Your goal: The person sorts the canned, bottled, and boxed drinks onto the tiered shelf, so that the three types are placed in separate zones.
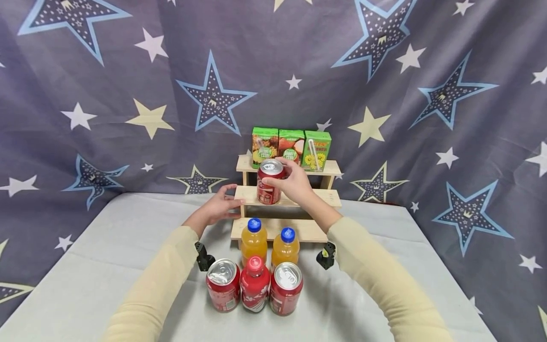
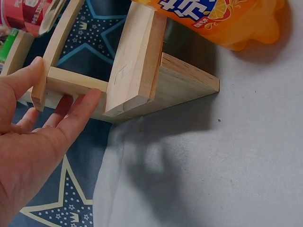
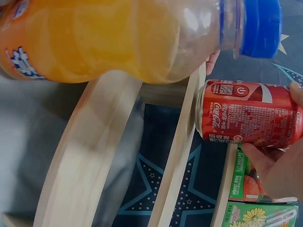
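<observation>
A red Coca-Cola can stands at the left part of the middle step of a three-tier wooden shelf. My right hand grips this can around its upper part, thumb on the near side. In the right wrist view the can's base is at the step board. My left hand holds the left end of the middle step. In the left wrist view, the thumb of my left hand lies on the board's end and its fingers rest against the side piece below.
Three juice boxes line the top step. Before the shelf stand two orange drink bottles with blue caps. Nearer are a red bottle and two more cans, one left, one right. A starry curtain hangs behind.
</observation>
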Tool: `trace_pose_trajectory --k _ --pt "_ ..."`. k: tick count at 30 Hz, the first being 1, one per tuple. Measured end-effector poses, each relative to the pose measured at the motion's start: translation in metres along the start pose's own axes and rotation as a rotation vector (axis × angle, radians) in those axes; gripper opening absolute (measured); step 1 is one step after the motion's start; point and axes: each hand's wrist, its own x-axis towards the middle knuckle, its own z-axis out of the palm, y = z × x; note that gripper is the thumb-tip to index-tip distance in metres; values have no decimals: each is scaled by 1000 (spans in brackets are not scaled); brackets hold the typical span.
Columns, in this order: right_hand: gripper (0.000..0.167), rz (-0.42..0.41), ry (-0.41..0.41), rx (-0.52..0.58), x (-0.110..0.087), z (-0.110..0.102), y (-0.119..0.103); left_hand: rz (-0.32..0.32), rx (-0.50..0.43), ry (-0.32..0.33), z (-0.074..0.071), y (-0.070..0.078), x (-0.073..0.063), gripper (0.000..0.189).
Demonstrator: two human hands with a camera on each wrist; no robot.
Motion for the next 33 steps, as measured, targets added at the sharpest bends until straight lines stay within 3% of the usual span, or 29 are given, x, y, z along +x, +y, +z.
trace_pose_trajectory --k 11,33 --pt "66 88 68 57 8 12 -1 -8 5 1 -1 1 -1 70" --pt "70 67 95 69 16 21 4 -4 -8 -7 -2 -1 1 70"
